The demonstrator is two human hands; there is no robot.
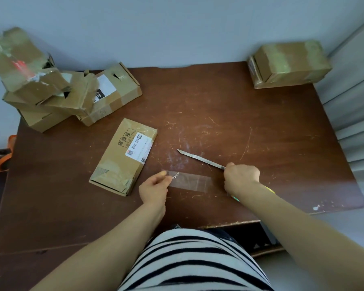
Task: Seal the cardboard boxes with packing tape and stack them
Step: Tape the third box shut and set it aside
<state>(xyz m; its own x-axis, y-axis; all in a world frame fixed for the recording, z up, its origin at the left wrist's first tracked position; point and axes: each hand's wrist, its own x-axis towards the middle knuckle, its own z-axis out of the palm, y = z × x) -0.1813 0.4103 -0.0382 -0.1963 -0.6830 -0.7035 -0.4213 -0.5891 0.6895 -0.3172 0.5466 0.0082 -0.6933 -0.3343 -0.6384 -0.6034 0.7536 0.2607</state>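
Observation:
A flat cardboard box (124,156) with a printed label lies on the brown table (261,127), left of my hands. My left hand (153,187) pinches the left end of a clear strip of packing tape (191,181) stretched just above the tabletop. My right hand (241,175) grips the handle of a long-bladed knife (200,158) whose tip points up and left; the tape's right end runs toward this hand. A taped box (288,64) stands at the table's far right corner.
A loose heap of several worn cardboard boxes (57,91) fills the far left of the table. A grey wall stands behind, ribbed panels rise at the right, and an orange strap (4,158) hangs off the left edge.

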